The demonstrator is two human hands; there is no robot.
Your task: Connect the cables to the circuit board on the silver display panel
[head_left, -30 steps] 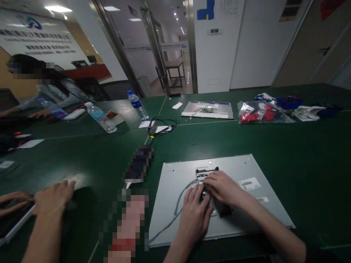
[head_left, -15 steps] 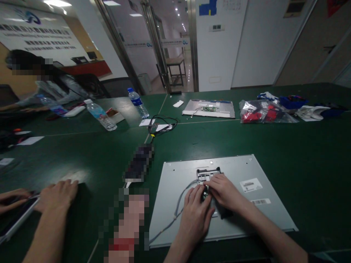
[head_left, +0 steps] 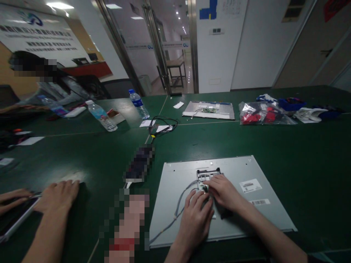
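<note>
A grey metal display panel (head_left: 241, 171) lies back-up on the green table (head_left: 301, 146) in front of me. A small bracket with a connector (head_left: 206, 174) sits near its middle, and a grey cable (head_left: 178, 208) runs from there toward the panel's near left corner. My left hand (head_left: 196, 219) lies on the panel with its fingers bent down over a small dark part beside the connector. My right hand (head_left: 226, 191) meets it from the right, fingertips pinched at the same spot. What the fingers hold is hidden.
A co-worker's hands (head_left: 56, 195) rest on a flat device at the near left. Beyond lie a black cable coil (head_left: 161, 128), water bottles (head_left: 101, 116), a second panel (head_left: 210, 109), plastic bags of parts (head_left: 263, 113) and another seated person (head_left: 52, 87) far left.
Both my hands have stayed at the connector, with the fingers shifting slightly and the dark part less exposed. The co-worker's hand at the left has drawn a little nearer.
</note>
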